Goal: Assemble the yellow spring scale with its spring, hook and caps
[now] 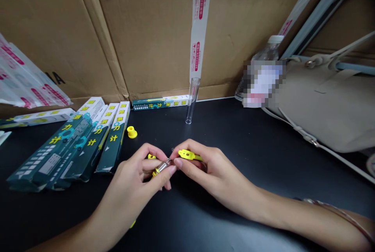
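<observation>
My left hand (140,177) is closed on a small metal spring part (162,167) with yellow pieces at its lower end. Close against it, my right hand (202,166) pinches a yellow plastic piece (187,154) with small holes in its flat end. The fingertips of both hands meet around the top of the metal part, where the fine details are too small to tell. A yellow flanged cap (132,132) lies on the black table beyond my left hand. Farther back, a clear tube (192,101) stands upright.
Several green and white boxes (113,138) lie at the left, and another box (161,102) lies along the cardboard wall (152,37). A plastic bottle (263,72) and a beige bag (328,103) are at the right. Part of something yellow shows below my left wrist.
</observation>
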A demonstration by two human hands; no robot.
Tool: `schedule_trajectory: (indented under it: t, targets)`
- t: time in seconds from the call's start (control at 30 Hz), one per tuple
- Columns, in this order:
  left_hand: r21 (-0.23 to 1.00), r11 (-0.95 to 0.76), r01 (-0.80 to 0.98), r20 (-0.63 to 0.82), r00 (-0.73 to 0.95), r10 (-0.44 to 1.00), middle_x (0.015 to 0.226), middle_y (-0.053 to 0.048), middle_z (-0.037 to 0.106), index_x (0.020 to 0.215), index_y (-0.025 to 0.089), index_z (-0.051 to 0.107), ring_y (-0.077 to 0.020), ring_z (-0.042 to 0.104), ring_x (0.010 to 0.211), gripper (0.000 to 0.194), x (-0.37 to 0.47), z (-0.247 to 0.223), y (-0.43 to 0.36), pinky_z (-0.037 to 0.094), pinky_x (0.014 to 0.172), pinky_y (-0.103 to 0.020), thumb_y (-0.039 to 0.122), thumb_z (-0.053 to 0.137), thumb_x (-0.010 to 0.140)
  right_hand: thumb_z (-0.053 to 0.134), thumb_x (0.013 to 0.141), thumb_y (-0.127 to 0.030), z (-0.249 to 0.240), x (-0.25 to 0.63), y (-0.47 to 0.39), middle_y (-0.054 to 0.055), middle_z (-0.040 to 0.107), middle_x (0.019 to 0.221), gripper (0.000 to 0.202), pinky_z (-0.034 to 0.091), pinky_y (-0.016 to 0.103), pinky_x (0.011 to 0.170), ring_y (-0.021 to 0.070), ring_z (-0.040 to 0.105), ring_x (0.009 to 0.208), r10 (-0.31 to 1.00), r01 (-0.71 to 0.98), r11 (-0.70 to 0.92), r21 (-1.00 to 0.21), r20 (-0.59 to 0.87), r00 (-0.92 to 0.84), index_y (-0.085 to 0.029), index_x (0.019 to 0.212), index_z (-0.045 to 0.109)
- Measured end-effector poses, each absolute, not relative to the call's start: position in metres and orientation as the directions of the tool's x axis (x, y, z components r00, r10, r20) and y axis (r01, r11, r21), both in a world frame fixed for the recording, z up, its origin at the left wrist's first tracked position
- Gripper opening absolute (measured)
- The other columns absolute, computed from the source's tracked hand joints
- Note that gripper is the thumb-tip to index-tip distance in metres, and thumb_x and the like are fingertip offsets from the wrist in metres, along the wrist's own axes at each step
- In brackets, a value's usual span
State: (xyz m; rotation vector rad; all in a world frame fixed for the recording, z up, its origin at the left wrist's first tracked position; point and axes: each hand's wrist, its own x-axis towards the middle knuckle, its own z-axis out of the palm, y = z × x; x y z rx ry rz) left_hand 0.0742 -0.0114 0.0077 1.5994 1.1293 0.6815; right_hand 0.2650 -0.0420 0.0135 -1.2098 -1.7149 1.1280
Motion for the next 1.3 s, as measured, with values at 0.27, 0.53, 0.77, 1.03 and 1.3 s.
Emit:
schedule_trajectory:
  t: [0.27, 0.53, 0.77, 1.03, 1.3]
  targets:
    - [0.972, 0.078, 0.221, -0.154, 0.351, 0.924, 0.052, 0.004, 0.067, 0.082, 0.021, 0.057, -0.0113, 0.055, 0.039, 0.028, 0.078, 0.013, -0.015, 0.042, 0.042, -0.019, 0.041, 0.076, 0.077, 0.055, 0.1, -0.035, 0.011, 0.266, -0.038, 0.001, 0.066, 0.088, 0.021, 0.042, 0.024, 0.068, 0.0142, 0.057, 0.078, 0.953, 0.291, 0.146, -0.946, 0.055, -0.299, -0.018, 0.102, 0.067]
    - [0.983, 0.066, 0.173, -0.121, 0.335, 0.934, 0.053, 0.007, 0.057, 0.082, 0.021, 0.06, -0.0078, 0.049, 0.039, 0.03, 0.077, 0.012, -0.016, 0.033, 0.031, -0.012, 0.039, 0.082, 0.072, 0.061, 0.096, -0.037, 0.01, 0.263, -0.038, 0.0, 0.064, 0.084, 0.02, 0.041, 0.023, 0.068, 0.0135, 0.054, 0.076, 0.956, 0.2, 0.145, -0.969, 0.086, -0.279, -0.018, 0.092, 0.067]
    - [0.995, 0.072, 0.067, -0.091, 0.343, 0.935, 0.056, 0.004, 0.061, 0.086, 0.018, 0.066, -0.0074, 0.052, 0.041, 0.028, 0.077, 0.014, -0.013, 0.038, 0.033, -0.012, 0.04, 0.079, 0.075, 0.063, 0.095, -0.043, 0.013, 0.263, -0.037, -0.003, 0.053, 0.076, 0.025, 0.033, 0.023, 0.06, 0.0113, 0.042, 0.068, 0.967, 0.16, 0.13, -0.978, 0.089, -0.24, -0.019, 0.091, 0.067]
    - [0.987, 0.146, 0.061, -0.158, 0.282, 0.946, 0.049, 0.002, 0.064, 0.081, 0.017, 0.07, -0.0098, 0.055, 0.039, 0.025, 0.075, 0.023, -0.015, 0.045, 0.036, -0.016, 0.035, 0.084, 0.07, 0.063, 0.094, -0.046, 0.015, 0.262, -0.034, -0.003, 0.053, 0.077, 0.028, 0.034, 0.024, 0.062, 0.0116, 0.043, 0.07, 0.969, 0.13, 0.135, -0.982, 0.104, -0.226, -0.019, 0.089, 0.066]
    - [0.983, 0.171, 0.069, -0.182, 0.216, 0.959, 0.05, 0.003, 0.064, 0.078, 0.016, 0.072, -0.0107, 0.057, 0.039, 0.023, 0.077, 0.026, -0.017, 0.05, 0.039, -0.019, 0.033, 0.084, 0.069, 0.058, 0.098, -0.044, 0.01, 0.261, -0.038, -0.004, 0.048, 0.073, 0.024, 0.031, 0.024, 0.057, 0.0111, 0.038, 0.064, 0.971, 0.231, 0.127, -0.965, 0.073, -0.228, -0.021, 0.101, 0.064]
